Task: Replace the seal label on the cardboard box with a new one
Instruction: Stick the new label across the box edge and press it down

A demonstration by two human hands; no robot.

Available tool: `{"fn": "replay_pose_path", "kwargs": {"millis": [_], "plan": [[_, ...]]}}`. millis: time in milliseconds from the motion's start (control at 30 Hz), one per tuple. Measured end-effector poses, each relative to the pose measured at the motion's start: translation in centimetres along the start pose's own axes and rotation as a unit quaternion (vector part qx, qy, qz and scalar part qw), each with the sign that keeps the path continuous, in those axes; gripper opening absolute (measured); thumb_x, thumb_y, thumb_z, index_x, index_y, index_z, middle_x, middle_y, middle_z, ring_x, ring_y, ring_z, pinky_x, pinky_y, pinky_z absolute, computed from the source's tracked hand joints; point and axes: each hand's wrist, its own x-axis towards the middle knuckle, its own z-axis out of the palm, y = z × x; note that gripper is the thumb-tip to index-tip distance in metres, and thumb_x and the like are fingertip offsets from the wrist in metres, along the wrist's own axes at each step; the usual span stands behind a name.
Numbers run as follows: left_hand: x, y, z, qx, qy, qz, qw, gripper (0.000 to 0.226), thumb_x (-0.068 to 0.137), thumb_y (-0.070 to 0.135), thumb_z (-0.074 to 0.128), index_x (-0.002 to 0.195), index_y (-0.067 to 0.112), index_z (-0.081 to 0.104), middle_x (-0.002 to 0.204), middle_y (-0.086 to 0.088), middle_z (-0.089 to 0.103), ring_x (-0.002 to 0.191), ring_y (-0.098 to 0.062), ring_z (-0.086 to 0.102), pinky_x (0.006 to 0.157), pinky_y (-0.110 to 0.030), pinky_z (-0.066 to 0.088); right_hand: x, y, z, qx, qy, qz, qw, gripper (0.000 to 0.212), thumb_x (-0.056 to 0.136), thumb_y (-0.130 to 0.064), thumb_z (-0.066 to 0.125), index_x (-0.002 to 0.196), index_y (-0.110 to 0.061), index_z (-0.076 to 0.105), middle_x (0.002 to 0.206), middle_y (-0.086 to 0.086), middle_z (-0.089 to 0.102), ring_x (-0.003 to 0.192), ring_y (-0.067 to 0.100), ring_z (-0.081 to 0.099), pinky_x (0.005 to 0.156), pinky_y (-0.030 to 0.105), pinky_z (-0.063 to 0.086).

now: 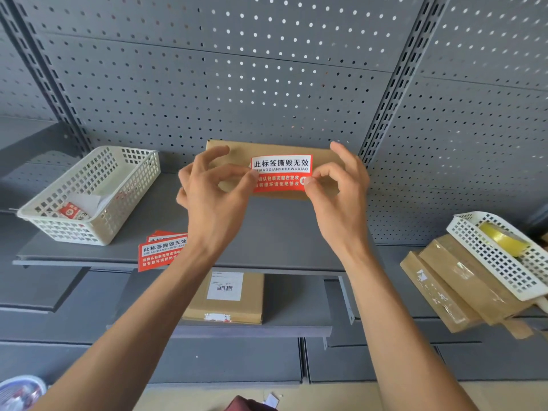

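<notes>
I hold the label [281,173] between both hands, in front of the box [275,152] on the shelf [275,232]; my left hand [212,191] pinches its left edge with thumb and forefinger, the other fingers curled up and apart; my right hand [338,185] pinches the right edge the same way, its other fingers raised; whether the label already touches the box I cannot tell. Below my left wrist lies a stack of labels [161,252], partly hidden by my forearm; further left sits a basket [89,197] with scraps in it; under my forearms, on a lower shelf, lies a second box [225,298]; far right of my right hand, another basket [501,253] rests on tilted cartons [450,289].
</notes>
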Motion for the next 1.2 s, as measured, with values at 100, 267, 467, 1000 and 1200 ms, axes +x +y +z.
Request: {"fn": "replay_pose_path", "kwargs": {"millis": [100, 267, 467, 1000, 1200], "plan": [[0.9, 0.0, 0.4, -0.029, 0.008, -0.003, 1.000, 0.014, 0.083, 0.050, 0.066, 0.073, 0.042, 0.073, 0.129, 0.027, 0.055, 0.131, -0.009, 0.032, 0.113, -0.051, 0.030, 0.8, -0.4, 0.1, 0.011, -0.004, 0.008, 1.000, 0.007, 0.081, -0.028, 0.064, 0.075, -0.027, 0.061, 0.153, -0.009, 0.044, 0.151, 0.024, 0.019, 0.121, 0.048, 0.021], [1.8, 0.1, 1.1, -0.021, 0.030, 0.009, 0.999, 0.020, 0.087, 0.048, 0.066, 0.069, 0.039, 0.069, 0.126, 0.023, 0.055, 0.131, -0.011, 0.033, 0.111, -0.049, 0.031, 1.7, -0.4, 0.3, 0.013, -0.016, 0.013, 1.000, 0.009, 0.080, -0.029, 0.061, 0.072, -0.032, 0.058, 0.154, -0.008, 0.043, 0.153, 0.025, 0.013, 0.122, 0.046, 0.018], [2.4, -0.2, 1.5, 0.031, 0.043, 0.037, 0.998, 0.017, 0.090, 0.044, 0.068, 0.074, 0.037, 0.069, 0.124, 0.013, 0.055, 0.130, -0.019, 0.035, 0.096, -0.035, 0.022, 1.9, 0.1, 1.0, 0.001, 0.006, 0.003, 1.000, 0.021, 0.087, -0.036, 0.061, 0.074, -0.020, 0.064, 0.148, -0.014, 0.044, 0.152, 0.018, 0.010, 0.124, 0.047, 0.013], [4.4, -0.1, 1.6, 0.100, 0.055, 0.050, 0.992, 0.019, 0.088, 0.041, 0.070, 0.075, 0.028, 0.074, 0.112, 0.006, 0.052, 0.113, -0.023, 0.036, 0.093, -0.042, 0.031, 2.9, 0.5, 2.5, -0.027, 0.058, 0.001, 0.998, 0.015, 0.088, -0.029, 0.070, 0.075, -0.023, 0.067, 0.155, -0.016, 0.039, 0.152, 0.021, 0.011, 0.109, 0.035, 0.015], [4.4, 0.0, 1.6, 0.111, 0.053, 0.052, 0.991, 0.018, 0.088, 0.039, 0.069, 0.075, 0.028, 0.074, 0.112, 0.005, 0.052, 0.113, -0.022, 0.035, 0.092, -0.041, 0.031, 3.1, 0.3, 2.7, -0.045, 0.066, 0.000, 0.997, 0.017, 0.087, -0.032, 0.070, 0.073, -0.023, 0.067, 0.154, -0.015, 0.042, 0.151, 0.024, 0.015, 0.108, 0.036, 0.017]]}}
